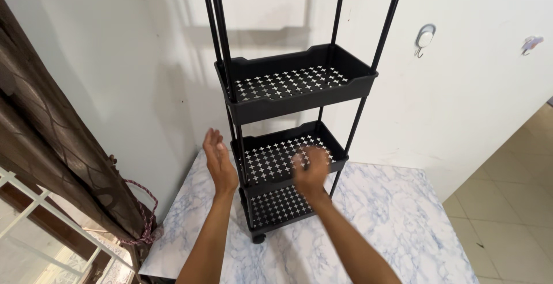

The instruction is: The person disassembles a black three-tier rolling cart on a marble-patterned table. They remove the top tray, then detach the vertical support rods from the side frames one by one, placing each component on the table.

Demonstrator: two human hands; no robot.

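Marble tabletop (391,215) under black rack (288,157), left hand (219,160) open beside, right hand (311,171) blurred, grip unclear.

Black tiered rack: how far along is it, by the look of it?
Done: the black rack stands upright on the marble-patterned table, three perforated trays fixed on its poles, a wheel fitted. In hand: the left hand is open beside the middle tray; the right hand, blurred, is at its front. Left: all trays empty; the top is out of frame.
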